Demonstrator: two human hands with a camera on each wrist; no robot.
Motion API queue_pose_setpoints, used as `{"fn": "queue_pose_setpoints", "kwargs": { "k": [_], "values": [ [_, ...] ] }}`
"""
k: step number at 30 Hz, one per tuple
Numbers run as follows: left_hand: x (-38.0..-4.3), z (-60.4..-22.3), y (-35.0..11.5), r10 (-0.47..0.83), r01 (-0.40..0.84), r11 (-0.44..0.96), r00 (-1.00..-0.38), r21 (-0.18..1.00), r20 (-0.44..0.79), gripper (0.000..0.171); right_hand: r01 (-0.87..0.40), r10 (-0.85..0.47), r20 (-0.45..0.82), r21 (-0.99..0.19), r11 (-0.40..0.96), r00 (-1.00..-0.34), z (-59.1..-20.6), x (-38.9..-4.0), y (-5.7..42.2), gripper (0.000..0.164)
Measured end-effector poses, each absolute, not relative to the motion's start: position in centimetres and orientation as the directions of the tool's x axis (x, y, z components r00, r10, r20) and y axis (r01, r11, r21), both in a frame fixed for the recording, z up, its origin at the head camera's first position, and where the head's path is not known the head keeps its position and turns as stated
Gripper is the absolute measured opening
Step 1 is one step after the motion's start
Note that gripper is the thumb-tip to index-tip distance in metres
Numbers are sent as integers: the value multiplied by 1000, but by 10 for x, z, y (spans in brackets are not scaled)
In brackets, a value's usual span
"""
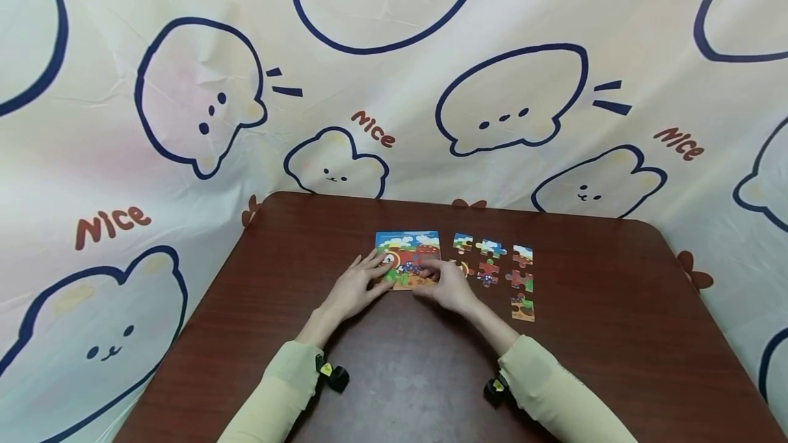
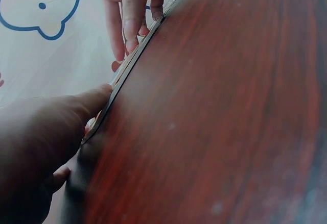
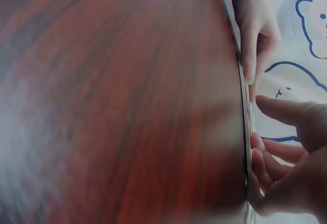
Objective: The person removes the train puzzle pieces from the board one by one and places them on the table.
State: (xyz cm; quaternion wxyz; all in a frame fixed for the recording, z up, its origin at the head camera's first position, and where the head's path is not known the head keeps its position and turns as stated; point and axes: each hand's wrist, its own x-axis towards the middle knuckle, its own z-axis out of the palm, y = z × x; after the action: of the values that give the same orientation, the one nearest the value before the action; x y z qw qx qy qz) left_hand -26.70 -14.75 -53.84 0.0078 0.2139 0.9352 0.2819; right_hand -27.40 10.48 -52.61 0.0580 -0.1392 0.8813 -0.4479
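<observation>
A colourful jigsaw puzzle with a picture of sky, clouds and a red shape lies flat on the table. My left hand rests at its left side, fingers spread over the picture and thumb by the lower edge. At the right side, my right hand touches the puzzle with bent fingers, its thumb held apart from them. No loose piece shows between those fingers. Seen edge-on in the right wrist view, the right hand has its fingertips down on the surface, and the left hand reaches in opposite.
Several loose puzzle pieces lie right of the puzzle, among them a cloud piece, a red piece and a green-and-orange corner piece. They stand on a dark brown table, backed by a cartoon-printed cloth.
</observation>
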Motion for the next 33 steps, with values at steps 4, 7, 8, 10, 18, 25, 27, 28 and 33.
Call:
{"fn": "queue_pose_setpoints", "kwargs": {
  "k": [4, 7, 8, 10, 18, 25, 27, 28, 33],
  "values": [
    [-267, -540, -148, 400, 393, 734, -909, 554, 116, 56, -242, -263, 89, -731, 638, -961, -532, -273, 99, 61],
    [-267, -540, -147, 401, 395, 735, -909, 551, 117, 56, -249, -237, 116, -690, 679, -965, -535, -272, 94, 55],
    [-267, -539, -147, 405, 401, 743, -907, 536, 117, 56, -247, -232, 116, -684, 687, -966, -534, -271, 93, 51],
    [-266, -538, -147, 402, 397, 745, -909, 535, 115, 55, -236, -221, 113, -689, 685, -969, -534, -270, 92, 43],
    [-266, -538, -147, 392, 389, 753, -913, 531, 113, 55, -304, -252, 183, -721, 623, -950, -544, -273, 99, 26],
    [-268, -545, -150, 403, 419, 732, -902, 538, 154, 54, -400, -319, 243, -610, 684, -916, -541, -266, 98, 28],
    [-268, -547, -150, 407, 430, 724, -898, 540, 170, 56, -386, -312, 229, -601, 700, -922, -539, -265, 97, 30],
    [-269, -547, -150, 409, 435, 720, -896, 541, 175, 56, -383, -313, 222, -595, 706, -923, -539, -264, 97, 31],
    [-267, -542, -147, 400, 417, 724, -903, 549, 157, 54, -386, -333, 200, -553, 738, -922, -537, -262, 97, 42]
  ]
}}
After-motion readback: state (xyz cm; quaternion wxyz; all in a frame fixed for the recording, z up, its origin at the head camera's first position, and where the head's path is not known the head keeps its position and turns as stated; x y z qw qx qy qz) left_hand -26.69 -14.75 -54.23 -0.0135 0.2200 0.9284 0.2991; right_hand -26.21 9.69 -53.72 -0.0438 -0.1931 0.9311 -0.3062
